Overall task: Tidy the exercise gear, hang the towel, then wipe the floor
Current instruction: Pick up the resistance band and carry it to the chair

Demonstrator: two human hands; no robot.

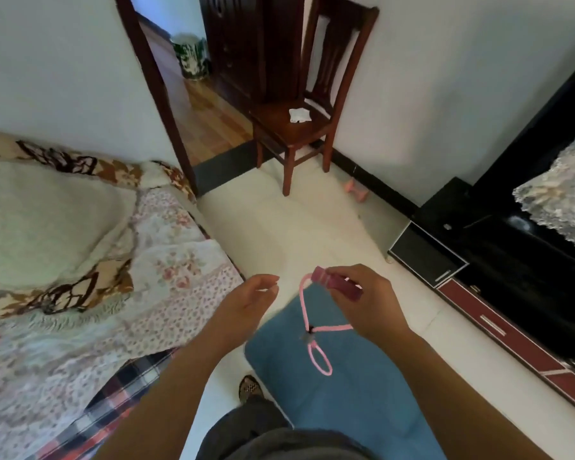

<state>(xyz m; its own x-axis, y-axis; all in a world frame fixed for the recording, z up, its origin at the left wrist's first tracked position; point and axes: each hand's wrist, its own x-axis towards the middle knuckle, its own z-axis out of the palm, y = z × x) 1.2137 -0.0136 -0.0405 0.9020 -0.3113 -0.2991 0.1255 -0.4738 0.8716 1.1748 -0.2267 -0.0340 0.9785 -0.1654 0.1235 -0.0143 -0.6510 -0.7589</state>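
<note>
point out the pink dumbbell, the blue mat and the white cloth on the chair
pink dumbbell (pixel 357 190), head view, on its middle bar
blue mat (pixel 356 410), head view, on its bare middle
white cloth (pixel 299 115), head view, on its centre

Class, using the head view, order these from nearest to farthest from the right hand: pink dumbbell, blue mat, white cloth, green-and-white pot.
From the right hand:
1. Blue mat, on the floor beneath it.
2. Pink dumbbell, by the far wall.
3. White cloth, on the chair seat.
4. Green-and-white pot, beyond the doorway.
</note>
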